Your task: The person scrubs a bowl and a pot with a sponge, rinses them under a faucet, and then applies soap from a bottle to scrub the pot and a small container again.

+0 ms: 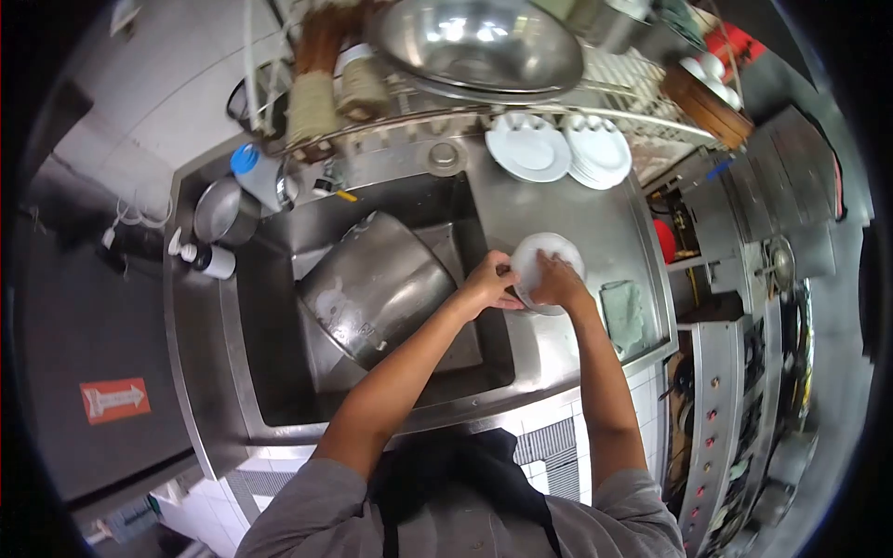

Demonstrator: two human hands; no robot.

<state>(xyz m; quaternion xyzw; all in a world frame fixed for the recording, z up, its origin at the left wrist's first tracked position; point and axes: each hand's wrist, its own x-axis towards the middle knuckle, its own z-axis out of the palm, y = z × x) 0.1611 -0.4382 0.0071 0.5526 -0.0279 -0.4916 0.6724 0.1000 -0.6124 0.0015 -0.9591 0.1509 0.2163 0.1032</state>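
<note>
A round white plate (530, 249) is over the steel drainboard to the right of the sink. My left hand (490, 284) grips it by its left edge, fingers bent around the rim. My right hand (558, 282) lies on the plate's inner face with its fingertips apart and pressed to the surface; I see no sponge or cloth under it. To the right of that hand, a folded green cloth (623, 316) rests on the drainboard.
A large steel pot (377, 288) lies tilted in the sink (493, 349). Stacked white plates (598, 153) and another white plate pile (528, 151) stand behind my hands. Steel bowls (479, 46) sit on the rack above. A pump bottle (216, 261) and small pot (223, 212) are at left.
</note>
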